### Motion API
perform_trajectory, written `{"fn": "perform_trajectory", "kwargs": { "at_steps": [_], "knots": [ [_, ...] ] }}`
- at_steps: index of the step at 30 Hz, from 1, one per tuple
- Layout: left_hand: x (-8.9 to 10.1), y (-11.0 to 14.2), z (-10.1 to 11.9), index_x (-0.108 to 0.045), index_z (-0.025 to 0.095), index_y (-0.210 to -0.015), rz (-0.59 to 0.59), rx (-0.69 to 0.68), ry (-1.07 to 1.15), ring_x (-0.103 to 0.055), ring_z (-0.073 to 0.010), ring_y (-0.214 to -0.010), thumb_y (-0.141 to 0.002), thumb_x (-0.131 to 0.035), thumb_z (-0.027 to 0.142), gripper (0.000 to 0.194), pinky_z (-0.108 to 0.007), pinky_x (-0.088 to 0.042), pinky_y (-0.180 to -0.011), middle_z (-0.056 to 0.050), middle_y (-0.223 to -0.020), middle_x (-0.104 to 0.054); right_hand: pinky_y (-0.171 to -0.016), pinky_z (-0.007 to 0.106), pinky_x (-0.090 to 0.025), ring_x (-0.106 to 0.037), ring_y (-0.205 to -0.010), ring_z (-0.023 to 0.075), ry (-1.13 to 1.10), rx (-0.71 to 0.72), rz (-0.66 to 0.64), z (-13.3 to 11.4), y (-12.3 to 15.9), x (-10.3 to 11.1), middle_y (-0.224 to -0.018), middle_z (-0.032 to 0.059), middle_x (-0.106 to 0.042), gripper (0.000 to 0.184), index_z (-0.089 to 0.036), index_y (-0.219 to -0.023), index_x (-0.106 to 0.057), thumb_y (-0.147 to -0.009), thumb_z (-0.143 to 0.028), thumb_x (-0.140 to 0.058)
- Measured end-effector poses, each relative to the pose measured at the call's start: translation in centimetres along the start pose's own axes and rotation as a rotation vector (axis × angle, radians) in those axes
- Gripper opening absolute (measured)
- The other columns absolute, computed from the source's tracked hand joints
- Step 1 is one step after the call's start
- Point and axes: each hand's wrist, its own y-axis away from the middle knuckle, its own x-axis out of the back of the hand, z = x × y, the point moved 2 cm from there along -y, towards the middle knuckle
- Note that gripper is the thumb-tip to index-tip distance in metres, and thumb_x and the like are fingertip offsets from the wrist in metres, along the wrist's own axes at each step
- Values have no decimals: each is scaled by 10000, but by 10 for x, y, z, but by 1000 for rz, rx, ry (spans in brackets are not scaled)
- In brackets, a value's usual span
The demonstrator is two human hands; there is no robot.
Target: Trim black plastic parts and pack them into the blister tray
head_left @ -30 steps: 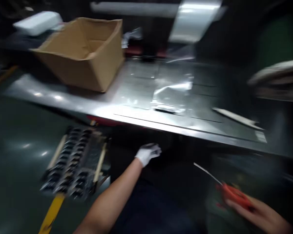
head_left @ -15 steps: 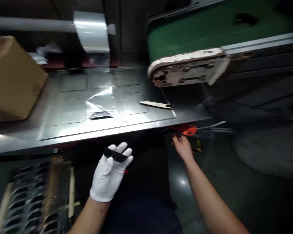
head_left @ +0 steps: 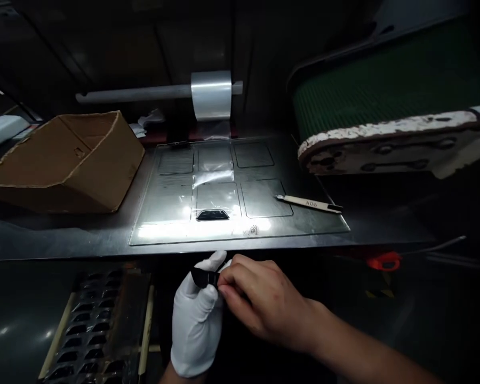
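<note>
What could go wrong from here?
Smudging: the bare right hand pinches at one end of the small glossy black piece in the white-gloved left hand; skin contact might mark it.
Knocking: the slim cream tool lies at the right edge of the transparent rectangular plate; a nudge could send it off.

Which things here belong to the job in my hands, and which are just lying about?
Likely the job:
black piece in gloved left hand, right hand at its end;
tray of similar pieces;
another dark piece beyond the hands.

Apparently just lying about:
cardboard box;
stick marked A06;
orange tool.
</note>
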Motion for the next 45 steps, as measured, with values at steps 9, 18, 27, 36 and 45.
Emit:
{"fn": "perform_trajectory", "kwargs": {
  "at_steps": [9, 18, 27, 36, 45],
  "knots": [
    [12, -41, 32, -674, 223, -1388, 14, 54, -81, -653, -365, -1294, -1041, -537, 413, 418, -466, -558, -1103, -158, -1453, -650, -525, 310, -241, -576, -623, 146, 770, 42, -208, 58, -111, 42, -875, 36, -684, 246, -160, -978, -635, -1078, -293, -454],
    [28, -54, 60, -818, 279, -1129, 111, -4, -250, -800, -315, -950, -957, -674, 431, 271, -390, -691, -813, -87, -1069, -824, -603, 305, -394, -680, -776, 172, 718, -133, -142, 96, -104, 57, -1000, 46, -729, 256, -188, -1140, -661, -1085, -349, -470],
    [8, -130, 120, -761, 343, -1225, -53, -381, -1269, -692, -248, -1241, -940, -700, 424, 302, -398, -547, -1125, 25, -1282, -762, -871, 427, -528, -656, -998, 291, 851, -413, 83, 143, 52, 128, -1080, 114, -685, 297, -172, -1164, -670, -1068, -373, -473],
    [5, -190, 89, -753, 239, -1184, -508, -515, -1700, -377, -354, -1527, -964, -637, 385, 289, -547, -384, -1242, -63, -1553, -554, -645, 297, -436, -666, -872, 184, 684, -135, -161, 79, -74, 77, -1114, 64, -700, 315, -254, -1324, -677, -1063, -292, -505],
    [8, -189, 87, -729, 242, -1202, -531, -503, -1741, -373, -349, -1516, -982, -610, 381, 286, -528, -377, -1240, -39, -1546, -550, -583, 297, -317, -628, -844, 193, 788, -81, -365, 96, -104, 65, -1077, 43, -717, 328, -306, -1324, -695, -1040, -262, -537]
  ]
}}
